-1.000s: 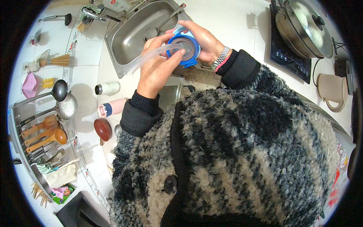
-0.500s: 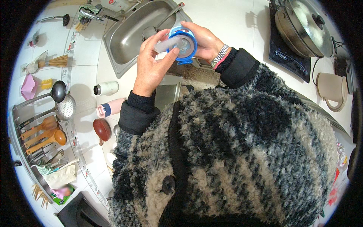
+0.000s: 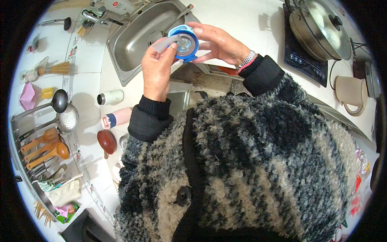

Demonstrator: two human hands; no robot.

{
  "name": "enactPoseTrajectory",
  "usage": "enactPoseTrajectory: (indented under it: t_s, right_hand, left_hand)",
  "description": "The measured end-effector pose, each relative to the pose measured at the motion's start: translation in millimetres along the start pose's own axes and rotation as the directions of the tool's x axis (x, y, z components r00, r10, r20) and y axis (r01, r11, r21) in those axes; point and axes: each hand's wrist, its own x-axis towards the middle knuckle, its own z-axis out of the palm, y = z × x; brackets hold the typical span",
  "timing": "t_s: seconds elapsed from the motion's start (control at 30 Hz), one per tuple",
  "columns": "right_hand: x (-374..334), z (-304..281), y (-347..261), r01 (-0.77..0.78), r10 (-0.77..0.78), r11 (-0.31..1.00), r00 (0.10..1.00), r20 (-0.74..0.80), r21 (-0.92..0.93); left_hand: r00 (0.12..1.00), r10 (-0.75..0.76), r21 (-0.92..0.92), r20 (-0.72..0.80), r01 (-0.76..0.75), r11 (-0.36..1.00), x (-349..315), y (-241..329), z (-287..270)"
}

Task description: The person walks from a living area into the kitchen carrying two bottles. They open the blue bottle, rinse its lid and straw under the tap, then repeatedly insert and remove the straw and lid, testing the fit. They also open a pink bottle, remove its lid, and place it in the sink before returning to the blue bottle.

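A round blue lid (image 3: 195, 51) with a light-blue tab and a clear inner part is held up over the near edge of the steel sink. My left hand (image 3: 156, 66) is closed on a whitish translucent tube-like piece (image 3: 164, 43) at the lid's left side, its thumb against the lid's inner face. Spanning the lid's right rim are the fingers of my right hand (image 3: 221, 45), somewhat spread, with fingertips at the top and bottom of the rim. The lid hides some fingertips of both hands.
The sink (image 3: 127, 52) holds a long-handled utensil (image 3: 177, 18). A lidded steel pan (image 3: 318, 32) sits on a black cooktop (image 3: 303, 66) at right, beside a beige pitcher (image 3: 350, 90). At left stand a white bottle (image 3: 113, 97), a pink flask (image 3: 121, 117) and hanging ladles (image 3: 60, 101).
Both hands and the lid have shifted slightly left and up. My right hand's fingers have spread and drawn back toward the lid's right rim.
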Motion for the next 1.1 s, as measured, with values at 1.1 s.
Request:
enactPoseTrajectory:
  t_s: [1.1]
  right_hand:
    - [20.0, 17.3, 26.9, 0.216, -0.335, 0.911, 0.885, -0.322, -0.351]
  left_hand:
    - [0.995, 0.083, -0.102, 0.053, -0.077, 0.992, 10.9, -14.8, 14.8]
